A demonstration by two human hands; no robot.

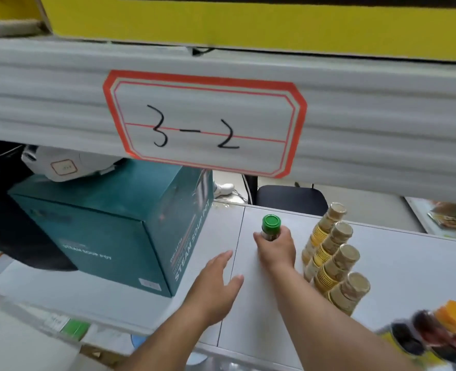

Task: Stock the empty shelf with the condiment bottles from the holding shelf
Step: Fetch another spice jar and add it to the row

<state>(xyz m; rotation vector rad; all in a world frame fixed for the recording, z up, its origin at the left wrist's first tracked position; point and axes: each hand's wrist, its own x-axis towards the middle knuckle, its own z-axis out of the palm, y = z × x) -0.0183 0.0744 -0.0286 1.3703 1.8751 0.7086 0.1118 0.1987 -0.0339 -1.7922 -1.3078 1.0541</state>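
Observation:
My right hand (276,250) is wrapped around a bottle with a green cap (271,223), standing upright on the white shelf (395,263). Its body is mostly hidden by my fingers. My left hand (216,287) hovers flat over the shelf just left of it, fingers apart, holding nothing. To the right stands a row of several gold-capped bottles (336,255) with yellow labels. At the bottom right corner, blurred bottles with dark, red and orange caps (435,333) show.
A teal "Steam Soup Pot" box (109,228) fills the shelf's left side, with a white appliance (66,164) on top. Overhead runs a white shelf edge carrying a red-framed label "3-2" (204,121). A dark chair (291,198) stands behind the shelf.

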